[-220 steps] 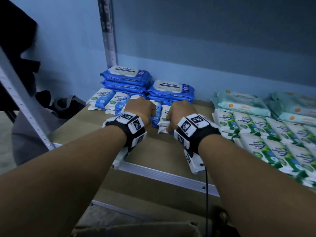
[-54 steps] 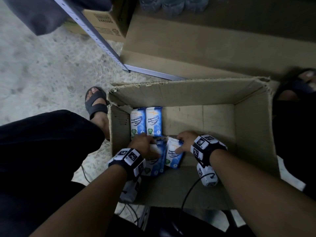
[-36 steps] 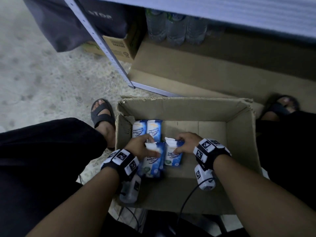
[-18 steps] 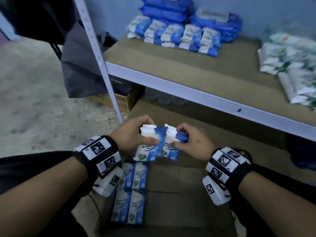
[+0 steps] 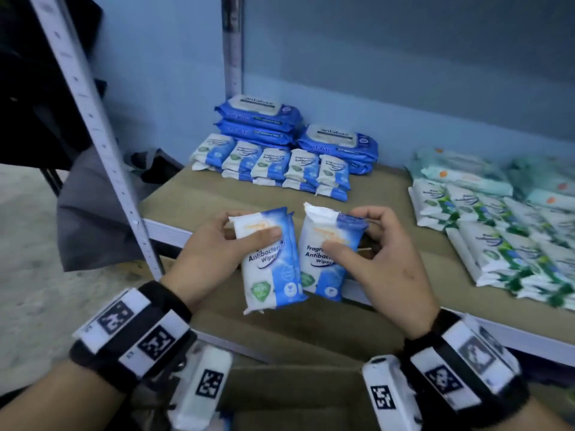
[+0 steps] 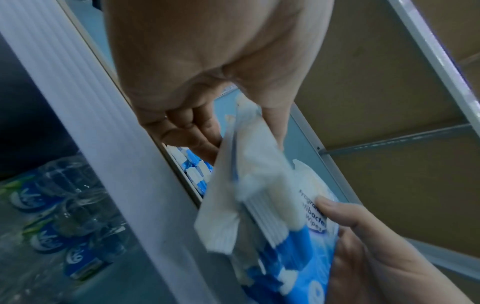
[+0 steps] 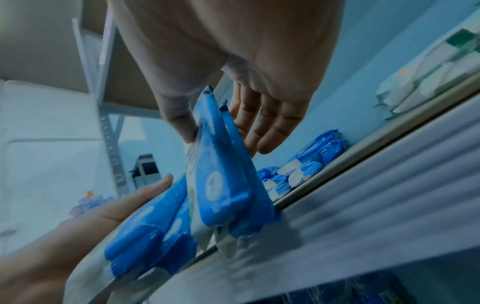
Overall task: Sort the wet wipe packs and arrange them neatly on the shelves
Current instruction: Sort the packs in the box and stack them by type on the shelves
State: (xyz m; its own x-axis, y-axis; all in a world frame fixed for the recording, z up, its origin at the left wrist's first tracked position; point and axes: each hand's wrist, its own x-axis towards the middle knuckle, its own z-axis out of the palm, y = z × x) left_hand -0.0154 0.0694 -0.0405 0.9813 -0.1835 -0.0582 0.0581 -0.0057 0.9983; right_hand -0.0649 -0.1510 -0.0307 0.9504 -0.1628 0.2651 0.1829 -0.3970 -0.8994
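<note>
Small blue-and-white antibacterial wipe packs are in both hands, held upright side by side just in front of the shelf's front rail. My left hand grips two stacked packs, thumb on the front. My right hand pinches two more. The left wrist view shows my left hand around its packs. In the right wrist view my right hand holds its packs with thumb and fingers. A row of matching small packs lies at the shelf's back left.
Large blue packs are stacked behind the small row. Green-and-white packs cover the shelf's right side. A bare strip of shelf board lies between the groups. A metal upright stands left. A cardboard box sits below; water bottles under the shelf.
Both hands took packs from the cardboard box on the floor and lifted them up to shelf height. The view rose from the box to the shelf.
</note>
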